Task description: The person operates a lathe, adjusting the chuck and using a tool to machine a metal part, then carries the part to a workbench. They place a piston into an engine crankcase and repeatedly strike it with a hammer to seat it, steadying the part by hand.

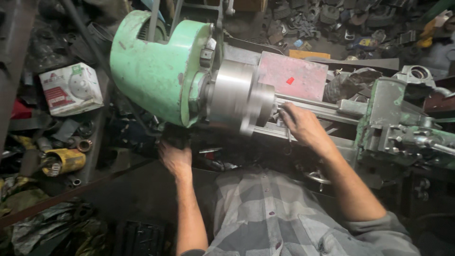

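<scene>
The right hand (301,124) lies against the front face of the steel chuck (239,97), its fingers curled around a thin metal tool (288,135) whose shaft hangs down past the palm. The chuck sits at the middle of the lathe, mounted on the green headstock (156,66), with the bed rails (322,110) running off to the right toward the grey-green carriage (403,128). A red block (294,76) stands behind the chuck. The left hand (175,159) reaches under the headstock's lower edge, clenched on something dark that cannot be made out. On the floor to the left a white and red cardboard box (71,88) lies closed, its contents hidden; nearer the front a yellow can (64,161) lies on its side among metal rings and scrap.
</scene>
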`<move>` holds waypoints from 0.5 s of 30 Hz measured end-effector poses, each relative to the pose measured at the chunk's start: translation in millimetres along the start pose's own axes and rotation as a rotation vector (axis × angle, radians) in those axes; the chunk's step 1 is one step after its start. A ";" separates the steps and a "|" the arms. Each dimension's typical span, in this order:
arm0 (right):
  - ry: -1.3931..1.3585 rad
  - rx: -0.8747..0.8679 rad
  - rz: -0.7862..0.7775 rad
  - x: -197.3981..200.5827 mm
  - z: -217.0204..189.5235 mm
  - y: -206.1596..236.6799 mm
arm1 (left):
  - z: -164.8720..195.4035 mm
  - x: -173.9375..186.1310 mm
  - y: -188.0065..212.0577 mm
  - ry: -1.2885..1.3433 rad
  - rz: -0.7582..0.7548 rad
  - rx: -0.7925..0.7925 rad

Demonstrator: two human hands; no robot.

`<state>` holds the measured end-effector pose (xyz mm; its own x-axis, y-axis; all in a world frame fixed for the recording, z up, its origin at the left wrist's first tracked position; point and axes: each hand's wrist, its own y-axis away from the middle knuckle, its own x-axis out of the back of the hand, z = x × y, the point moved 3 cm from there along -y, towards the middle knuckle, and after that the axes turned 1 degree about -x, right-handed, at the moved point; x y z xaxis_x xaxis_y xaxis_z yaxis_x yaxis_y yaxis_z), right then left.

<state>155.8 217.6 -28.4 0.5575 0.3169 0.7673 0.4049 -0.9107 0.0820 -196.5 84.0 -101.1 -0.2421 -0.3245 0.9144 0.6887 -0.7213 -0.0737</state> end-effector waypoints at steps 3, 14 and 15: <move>0.011 0.027 -0.015 2.0 1.4 -2.2 | -0.2 1.6 -1.1 -0.007 0.017 0.002; 0.024 0.009 -0.025 5.3 -4.4 -2.6 | -0.9 1.0 -1.4 -0.036 0.019 -0.001; 0.025 -0.010 -0.037 4.3 -3.7 -2.9 | -0.8 0.3 -0.7 -0.030 -0.001 0.011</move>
<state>154.4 220.6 -23.0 0.5244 0.3436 0.7791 0.4175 -0.9012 0.1164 -197.6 83.9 -101.1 -0.2219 -0.3052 0.9261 0.6957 -0.7150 -0.0690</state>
